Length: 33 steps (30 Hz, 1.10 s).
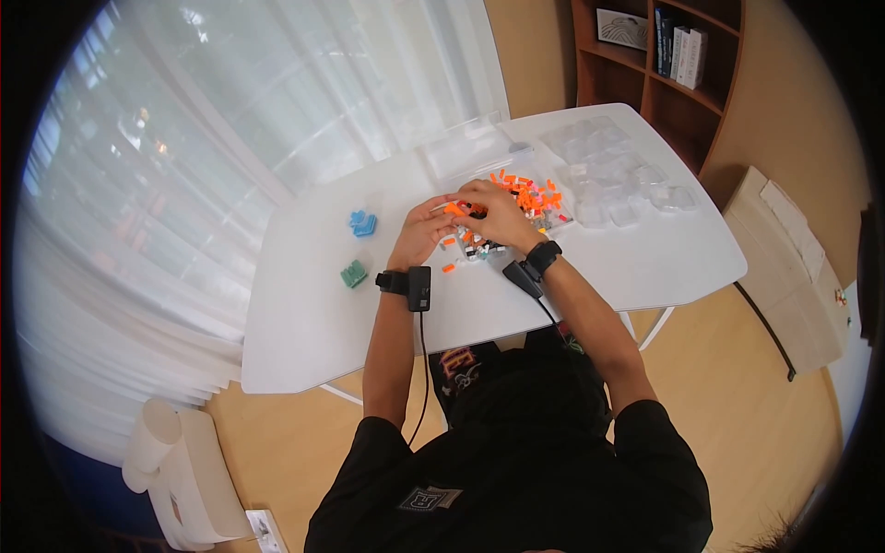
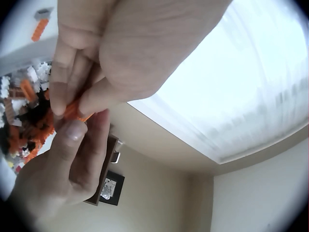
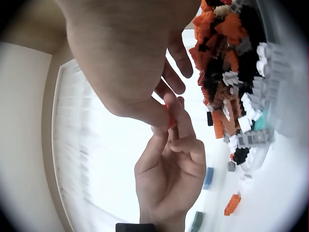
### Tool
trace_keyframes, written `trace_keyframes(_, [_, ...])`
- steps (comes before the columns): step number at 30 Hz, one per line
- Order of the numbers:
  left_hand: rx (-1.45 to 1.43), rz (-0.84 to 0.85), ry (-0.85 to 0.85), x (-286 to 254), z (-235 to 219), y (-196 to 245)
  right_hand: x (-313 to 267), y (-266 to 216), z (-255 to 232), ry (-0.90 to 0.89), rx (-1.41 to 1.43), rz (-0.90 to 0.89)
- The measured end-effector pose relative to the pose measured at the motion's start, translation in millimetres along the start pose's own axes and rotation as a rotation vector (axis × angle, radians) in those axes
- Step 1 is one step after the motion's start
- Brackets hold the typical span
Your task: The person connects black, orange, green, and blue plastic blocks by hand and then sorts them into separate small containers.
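Note:
Both hands meet over the left side of a pile of small bricks (image 1: 527, 195) in orange, black, white and grey. The left hand (image 1: 420, 232) pinches an orange piece (image 1: 454, 209) between thumb and fingers. From the other side the right hand (image 1: 499, 219) grips the same piece. In the left wrist view the orange piece (image 2: 73, 112) shows between the fingertips of both hands. Only a small red-orange part (image 3: 171, 117) of it appears in the right wrist view; fingers hide the rest.
A blue brick cluster (image 1: 363, 223) and a green one (image 1: 353, 274) lie on the white table (image 1: 313, 323) at the left. Clear containers (image 1: 599, 166) stand at the right, and a clear lid or tray (image 1: 466, 147) is behind the pile. Loose orange bricks (image 1: 449, 268) lie near the hands.

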State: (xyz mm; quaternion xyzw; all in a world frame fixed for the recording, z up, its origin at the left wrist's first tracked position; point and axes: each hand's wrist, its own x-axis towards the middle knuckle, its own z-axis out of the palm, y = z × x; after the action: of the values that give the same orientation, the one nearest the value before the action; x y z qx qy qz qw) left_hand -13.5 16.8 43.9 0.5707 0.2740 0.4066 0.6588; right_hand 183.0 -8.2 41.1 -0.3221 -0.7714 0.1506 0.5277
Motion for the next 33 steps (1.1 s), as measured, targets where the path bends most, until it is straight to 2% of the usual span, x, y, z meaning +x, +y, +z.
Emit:
trace_keyframes(4, [0.056, -0.002, 0.007, -0.2, 0.6, -0.2, 0.3, 4.5, 4.7, -0.084, 0.054, 0.079])
trace_keyframes(10, [0.082, -0.062, 0.142, 0.7, 0.6, -3.8, -1.7, 7.3, 5.2, 0.014, 0.129, 0.08])
trace_keyframes(12, [0.076, -0.071, 0.123, 1.5, -0.9, -5.1, -0.5, 6.1, 4.1, -0.006, 0.251, 0.166])
trace_keyframes(16, [0.011, -0.102, 0.096, 2.1, -1.7, -6.9, -0.1, 1.5, 2.3, -0.017, 0.227, 0.183])
trace_keyframes(19, [-0.015, -0.117, 0.094, 1.5, -1.1, -6.3, -0.9, 10.4, 6.9, -0.012, 0.195, 0.084])
trace_keyframes(25, [-0.018, -0.102, 0.024, 1.7, -4.3, -6.9, -1.2, 13.0, 6.6, -0.051, 0.289, 0.114])
trace_keyframes(28, [-0.062, -0.067, -0.039, 0.7, -10.4, -5.8, -1.3, 12.3, 5.6, -0.072, 0.411, 0.194])
trace_keyframes(31, [-0.05, -0.084, 0.014, 1.2, -8.6, -5.8, -0.6, 11.4, 4.3, -0.073, 0.459, 0.25])
trace_keyframes(33, [-0.055, -0.079, 0.047, 2.0, -6.7, -7.8, -0.4, 10.9, 4.8, -0.053, 0.382, 0.174])
